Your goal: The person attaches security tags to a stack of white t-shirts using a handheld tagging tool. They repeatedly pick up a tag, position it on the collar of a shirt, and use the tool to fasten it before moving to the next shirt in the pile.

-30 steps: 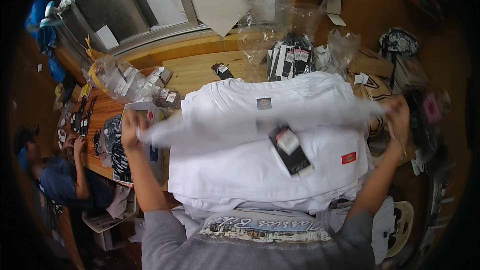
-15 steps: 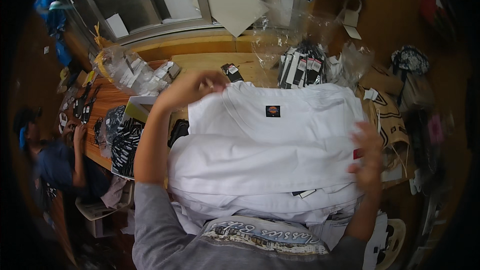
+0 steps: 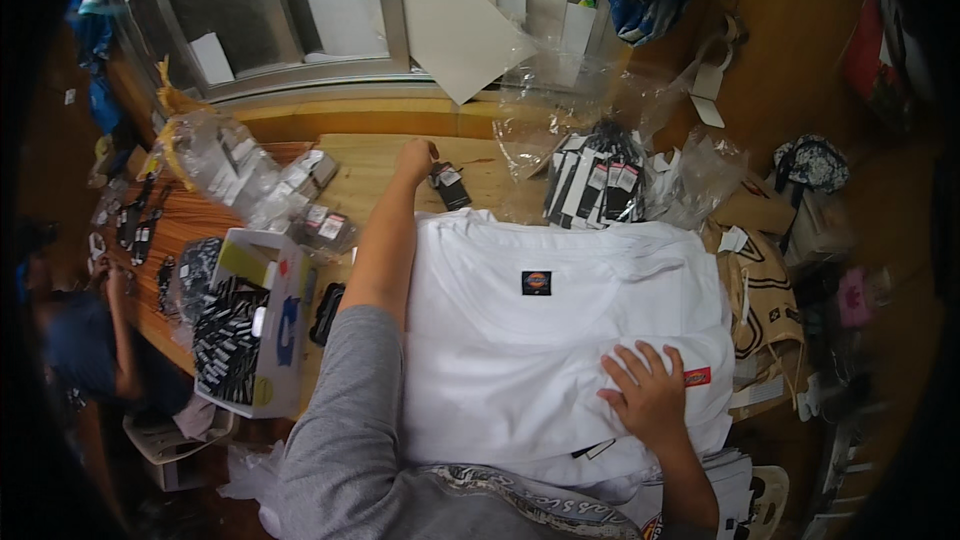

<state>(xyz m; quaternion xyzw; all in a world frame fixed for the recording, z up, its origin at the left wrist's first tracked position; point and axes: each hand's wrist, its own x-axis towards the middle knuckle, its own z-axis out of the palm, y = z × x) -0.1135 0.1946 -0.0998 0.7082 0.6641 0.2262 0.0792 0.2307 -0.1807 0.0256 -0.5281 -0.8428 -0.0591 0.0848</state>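
Observation:
A white T-shirt (image 3: 480, 315) lies spread in front of me on a stack of white shirts, its dark neck label facing up and a small red tab near its right side. My right hand (image 3: 648, 392) rests on the fabric beside that tab, open with its fingers apart. Beyond the collar, my left hand (image 3: 417, 158) reaches across to a few black hang tags (image 3: 451, 187) on the wooden table. Its fingers are curled together at the upper end of the tags; the fingertips are partly hidden. A small dark tag (image 3: 594, 450) shows near the shirt's lower edge.
At left stands a white box (image 3: 285, 330) full of black tags. Clear plastic bags with tags (image 3: 600, 175) lie at the back. A brown paper bag (image 3: 755, 285) sits at right. Another person (image 3: 85, 340) works at far left. A sliding window (image 3: 280, 10) is behind the table.
My left hand has moved from the shirt's collar to the black tags at the back. My right hand has come down flat on the shirt. The whole view has shifted slightly.

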